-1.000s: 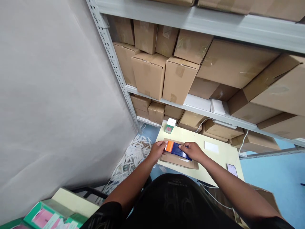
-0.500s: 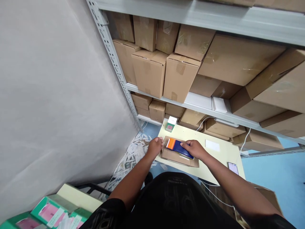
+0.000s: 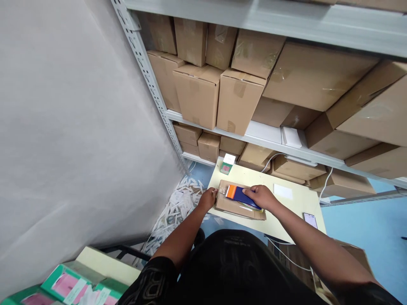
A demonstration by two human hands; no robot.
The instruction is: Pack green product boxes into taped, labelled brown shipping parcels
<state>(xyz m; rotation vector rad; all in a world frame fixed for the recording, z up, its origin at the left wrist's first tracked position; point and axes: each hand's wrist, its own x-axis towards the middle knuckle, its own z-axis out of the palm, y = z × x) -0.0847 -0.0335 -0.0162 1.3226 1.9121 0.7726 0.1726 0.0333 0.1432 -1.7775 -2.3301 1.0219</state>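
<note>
A flat brown cardboard mailer [image 3: 235,206] lies on a small pale yellow table [image 3: 295,210]. On it rests a slim dark blue package with an orange end [image 3: 237,193]. My right hand [image 3: 261,197] presses down on the blue package with curled fingers. My left hand [image 3: 209,198] grips the mailer's left edge, its fingers closed around the cardboard.
A small green and white box [image 3: 227,163] stands at the table's far corner. A white card [image 3: 282,191] and a phone [image 3: 310,220] lie to the right. Shelves of cardboard boxes [image 3: 238,101] rise behind. Paper strips [image 3: 176,207] litter the floor; green and pink boxes [image 3: 73,290] sit lower left.
My left hand let go of the package's orange end and moved to the mailer's left edge. The package shifted slightly right under my right hand.
</note>
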